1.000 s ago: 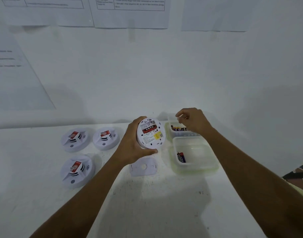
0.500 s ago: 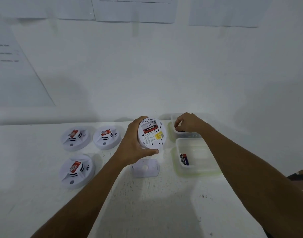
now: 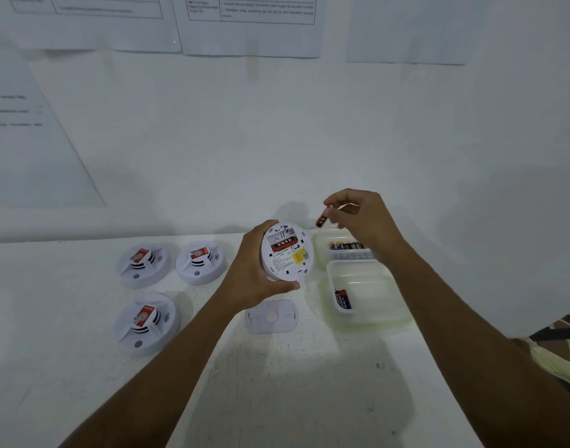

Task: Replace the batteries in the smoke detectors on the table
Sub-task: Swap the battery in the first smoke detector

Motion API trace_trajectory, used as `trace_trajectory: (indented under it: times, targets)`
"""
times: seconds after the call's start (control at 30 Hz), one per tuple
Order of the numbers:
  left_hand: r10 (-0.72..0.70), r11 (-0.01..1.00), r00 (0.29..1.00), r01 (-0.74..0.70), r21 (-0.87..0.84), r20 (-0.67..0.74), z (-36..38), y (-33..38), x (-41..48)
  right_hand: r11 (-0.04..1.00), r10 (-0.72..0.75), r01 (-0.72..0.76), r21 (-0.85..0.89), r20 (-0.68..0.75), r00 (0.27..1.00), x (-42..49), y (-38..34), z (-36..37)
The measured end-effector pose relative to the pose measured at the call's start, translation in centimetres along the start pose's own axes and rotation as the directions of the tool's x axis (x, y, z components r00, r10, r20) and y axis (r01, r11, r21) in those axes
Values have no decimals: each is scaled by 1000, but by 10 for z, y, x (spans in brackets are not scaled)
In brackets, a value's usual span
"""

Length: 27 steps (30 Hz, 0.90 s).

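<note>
My left hand (image 3: 251,279) grips a white smoke detector (image 3: 286,252) by its rim, tilted so its open back faces me; one red battery lies in its compartment. My right hand (image 3: 361,218) is raised above the far tub and pinches a red battery (image 3: 321,218) between fingertips and thumb, just right of the detector's top. The far clear tub (image 3: 322,253) holds several batteries. The near clear tub (image 3: 367,295) holds one battery (image 3: 343,299). The detector's white back plate (image 3: 270,316) lies flat on the table below the held detector.
Three more white smoke detectors with red labels sit at the left: two in the back row (image 3: 143,265) (image 3: 201,261) and one nearer (image 3: 146,323). The white table (image 3: 277,383) meets a white wall with printed sheets (image 3: 251,24) taped up.
My right hand dipped into the far tub, then rose out of it with a red battery pinched in its fingers. The left hand has kept the detector in place.
</note>
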<state>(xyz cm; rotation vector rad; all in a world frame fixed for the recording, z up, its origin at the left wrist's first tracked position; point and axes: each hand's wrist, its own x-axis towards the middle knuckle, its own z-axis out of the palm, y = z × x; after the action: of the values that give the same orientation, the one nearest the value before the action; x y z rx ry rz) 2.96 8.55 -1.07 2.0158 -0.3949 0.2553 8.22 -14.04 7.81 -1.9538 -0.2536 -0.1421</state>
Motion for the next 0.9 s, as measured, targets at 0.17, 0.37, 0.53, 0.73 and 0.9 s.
trace_trajectory:
  times: [0.17,0.37,0.53,0.73,0.9]
  targets:
    - [77,997,997,-77,3,-18,2,16,-3,995,-87,81,66,93,992,-41,-28,31]
    - [122,992,992,-121,21,-36,-5,33,-15,979,-202,203,-31,52,978,-65,-27,57]
    - [104,994,994,-102,31,-42,-15,33,-32,964,-253,259,-58,88,963,-78,-33,72]
    - [59,997,998,-58,43,-20,-20,27,-46,988,-95,96,-122,9,995,-79,-41,85]
    - [41,999,998,-42,-10,-41,-22,26,-54,976,172,-183,118,95,981,-78,-39,89]
